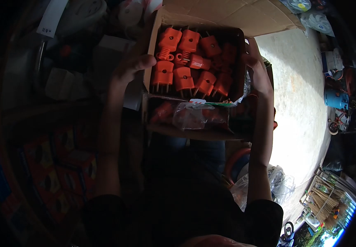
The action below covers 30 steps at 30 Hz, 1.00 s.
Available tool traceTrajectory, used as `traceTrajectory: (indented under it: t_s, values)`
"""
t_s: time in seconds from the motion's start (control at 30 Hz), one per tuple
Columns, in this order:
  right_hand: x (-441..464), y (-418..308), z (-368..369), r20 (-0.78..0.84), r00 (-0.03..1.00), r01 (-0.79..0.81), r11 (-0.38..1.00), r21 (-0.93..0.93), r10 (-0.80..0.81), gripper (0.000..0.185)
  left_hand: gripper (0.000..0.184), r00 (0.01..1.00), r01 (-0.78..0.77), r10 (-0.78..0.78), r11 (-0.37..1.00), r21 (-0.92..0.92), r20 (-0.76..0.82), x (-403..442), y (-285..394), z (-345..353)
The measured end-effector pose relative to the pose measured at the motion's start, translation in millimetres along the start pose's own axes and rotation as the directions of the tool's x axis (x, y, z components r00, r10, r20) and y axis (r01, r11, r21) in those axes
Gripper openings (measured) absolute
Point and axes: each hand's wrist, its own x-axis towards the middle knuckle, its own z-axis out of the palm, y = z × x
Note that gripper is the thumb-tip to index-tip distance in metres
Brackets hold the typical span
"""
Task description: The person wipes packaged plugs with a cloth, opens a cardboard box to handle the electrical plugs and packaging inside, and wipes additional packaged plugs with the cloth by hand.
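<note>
A small cardboard box (148, 74) full of orange electrical plugs (183, 78) is held up in front of me. Several plugs have their metal pins pointing down towards me, and a few have ribbed cord sleeves. My left hand (130, 69) grips the box's left wall with the thumb at the rim; its other fingers are hidden. On the opposite wall is my right hand (255, 66), fingers bent over the rim. Just below, a larger open carton (194, 133) holds a clear plastic bag (189, 116) and more orange-red pieces, dim in shadow.
A cardboard flap (227, 16) stands up behind the plugs. Red and yellow boxes (65, 173) are stacked at the lower left in shadow. To the right is a sunlit concrete floor (295, 107), with a blue gas cylinder (336, 99) and clear plastic bags (279, 179).
</note>
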Motion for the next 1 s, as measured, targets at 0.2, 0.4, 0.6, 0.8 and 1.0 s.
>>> traceTrajectory:
  t_s: [0.2,0.4,0.6,0.8,1.0]
  values:
    - [-12.8,-2.7,-2.2,0.250,0.961,0.133,0.990,-0.042,-0.119,0.144,0.143,0.849,-0.438,-0.034,0.511,0.739,0.527,23.7,65.3,15.4]
    - [-6.7,7.3,-1.3,0.208,0.970,0.137,0.990,-0.019,-0.130,0.121,0.146,0.926,-0.316,-0.079,0.373,0.872,0.369,20.3,61.2,32.5]
    - [-11.0,36.2,6.1,-0.084,0.985,-0.152,0.988,-0.014,0.151,0.077,0.142,0.921,-0.361,-0.059,0.247,0.899,0.385,32.2,47.9,14.8]
    - [-9.1,71.6,-9.1,-0.101,0.918,-0.354,0.908,0.224,0.383,0.071,0.124,0.905,-0.425,0.144,0.296,0.855,0.400,47.4,28.2,20.7]
    - [-13.8,68.6,-4.2,-0.137,0.881,-0.395,0.862,0.317,0.454,0.071,0.121,0.885,-0.464,0.272,0.476,0.747,0.377,50.0,1.4,20.1]
